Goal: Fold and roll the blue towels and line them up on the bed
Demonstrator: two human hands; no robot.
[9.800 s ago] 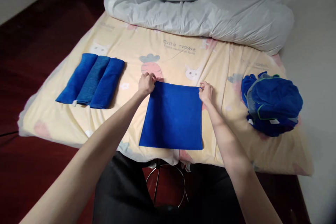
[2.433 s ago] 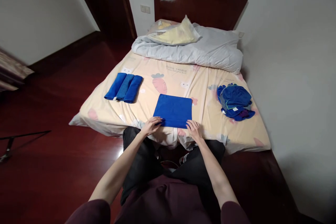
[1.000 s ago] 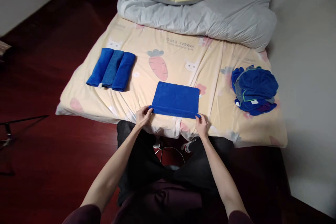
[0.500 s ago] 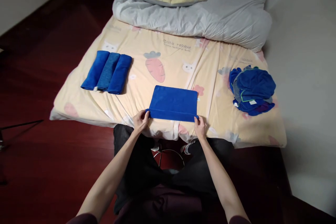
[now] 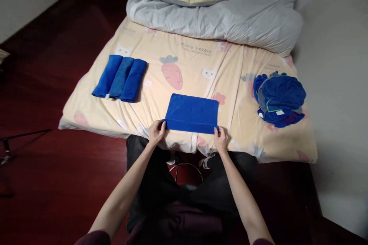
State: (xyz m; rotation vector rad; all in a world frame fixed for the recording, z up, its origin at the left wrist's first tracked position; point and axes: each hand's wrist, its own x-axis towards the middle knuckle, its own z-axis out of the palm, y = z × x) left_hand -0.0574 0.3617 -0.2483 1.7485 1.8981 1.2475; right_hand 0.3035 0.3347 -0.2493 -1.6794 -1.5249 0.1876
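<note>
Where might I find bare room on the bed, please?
The sheet is free between the rolls and flat cloth, and between that and the cloth heap. It's crowded where the left hand and right hand pinch the flat cloth.

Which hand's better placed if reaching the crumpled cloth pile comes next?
Likely the right hand, nearer the crumpled cloth pile, though it and the left hand each pinch the blue cloth.

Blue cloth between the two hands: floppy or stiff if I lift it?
The blue cloth would probably droop, since its near edge folds over softly. Lying flat and thin, it seems unlikely to roll. Pushed, it might wrinkle, like the crumpled pile.
</note>
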